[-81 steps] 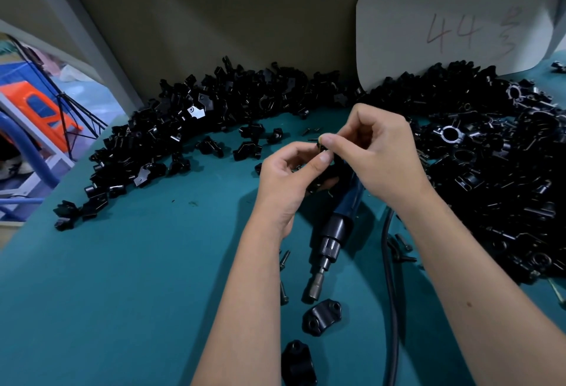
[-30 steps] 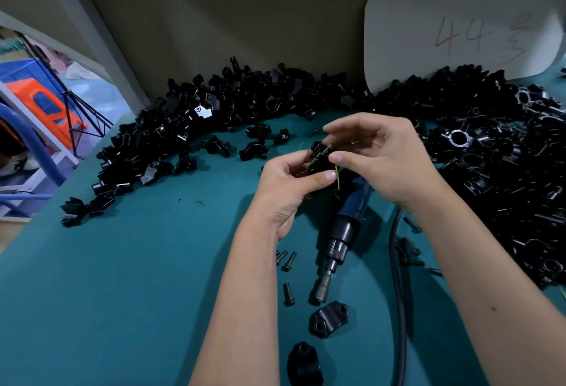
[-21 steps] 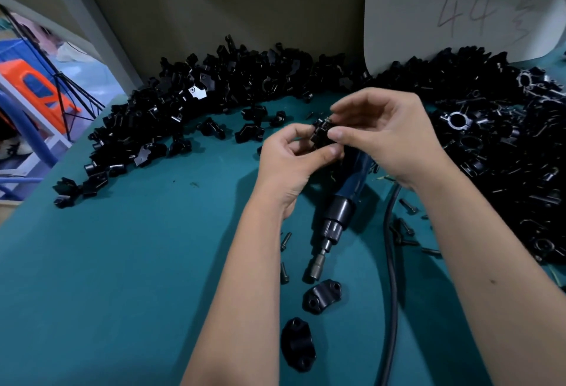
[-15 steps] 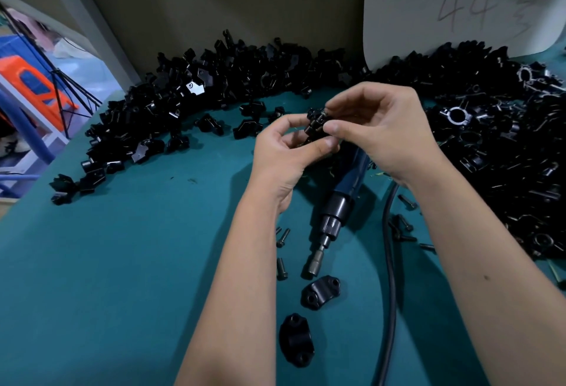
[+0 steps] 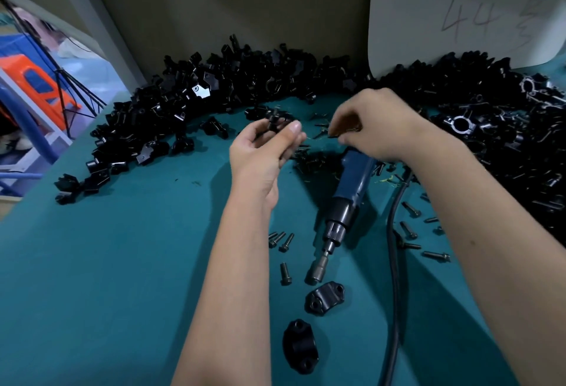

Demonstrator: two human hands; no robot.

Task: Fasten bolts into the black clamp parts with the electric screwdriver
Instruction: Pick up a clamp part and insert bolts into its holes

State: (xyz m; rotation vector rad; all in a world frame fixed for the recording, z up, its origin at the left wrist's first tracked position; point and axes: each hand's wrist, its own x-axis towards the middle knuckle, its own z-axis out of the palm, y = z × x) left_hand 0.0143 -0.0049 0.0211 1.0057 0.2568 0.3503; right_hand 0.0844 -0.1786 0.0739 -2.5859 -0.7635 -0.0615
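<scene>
Now parted: left hand (image 5: 260, 153) keeps the black clamp part (image 5: 273, 120) pinched in its fingers above the desk (image 5: 107, 278), right hand (image 5: 376, 128) withdrawn, fingers curled over loose bolts (image 5: 318, 133), apparently fetching another; electric screwdriver (image 5: 343, 211) lies unused, fastening pending.

A teal surface (image 5: 101, 263) meets a dull olive wall (image 5: 245, 3). A pale board (image 5: 428, 18) marked "44" leans against that wall at right. At left, a grey post (image 5: 92, 21) frames an orange crate (image 5: 36, 85) and blue rails (image 5: 27, 128) beyond.
</scene>
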